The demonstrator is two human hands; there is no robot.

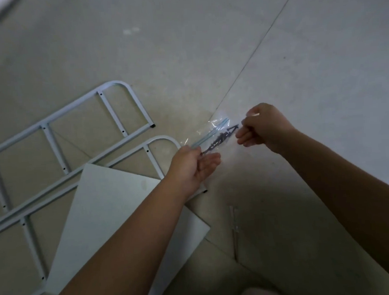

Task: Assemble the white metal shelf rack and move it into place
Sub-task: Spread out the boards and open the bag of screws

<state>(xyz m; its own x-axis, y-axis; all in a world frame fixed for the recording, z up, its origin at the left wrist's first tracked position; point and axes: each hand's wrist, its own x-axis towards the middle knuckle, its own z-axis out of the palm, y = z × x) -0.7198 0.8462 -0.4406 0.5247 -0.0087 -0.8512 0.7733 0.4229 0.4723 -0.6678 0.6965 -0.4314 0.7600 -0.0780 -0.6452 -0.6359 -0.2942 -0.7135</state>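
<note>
I see my left hand (190,168) pinching the left end of a small clear plastic bag of dark screws (219,136), other fingers loosely open; my right hand (264,128) grips its right end, fingers curled tight. White tubular metal side frames (53,136) lie on the grey floor (296,51) at left, a flat white shelf panel (106,210) overlapping the nearer one

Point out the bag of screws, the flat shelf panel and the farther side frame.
bag of screws (219,138): head view, over the dark screws inside.
shelf panel (97,208): head view, on its bare flat face.
farther side frame (113,114): head view, on its end rung.
</note>
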